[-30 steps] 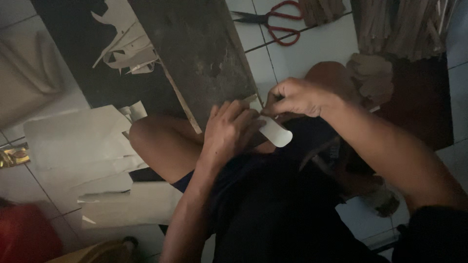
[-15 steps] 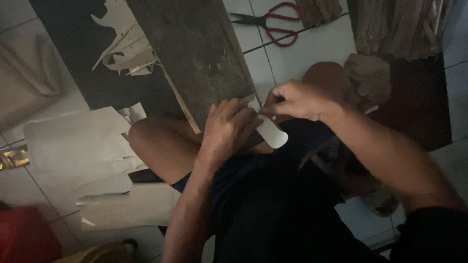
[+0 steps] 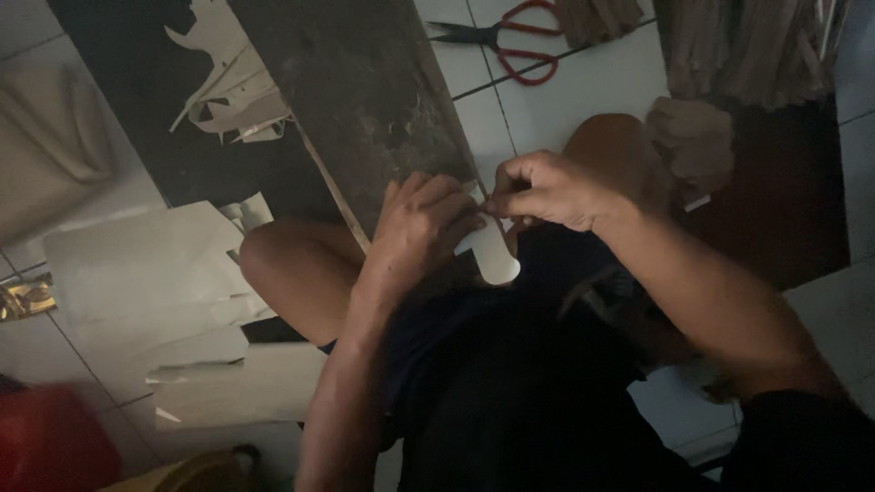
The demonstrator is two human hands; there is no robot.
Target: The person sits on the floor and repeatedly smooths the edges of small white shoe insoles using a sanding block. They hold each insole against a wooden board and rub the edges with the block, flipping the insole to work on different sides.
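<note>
- Several pale paper sheets (image 3: 146,273) lie on the tiled floor (image 3: 583,100) at far left, cut scraps (image 3: 232,91) above them on a dark mat.
- Dark worn board (image 3: 365,109) slants down to the person's lap.
- Left hand (image 3: 424,228): fingers curled shut, pressing the small white paper piece (image 3: 492,260) at the board's lower end.
- Right hand (image 3: 547,189): fingers pinched tight on the same piece's top edge.
- Red-handled scissors (image 3: 506,41) lie on the floor, well apart, top right.

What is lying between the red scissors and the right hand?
In the head view, only bare white floor tile lies between the red scissors and the right hand; nothing else rests there.
</note>
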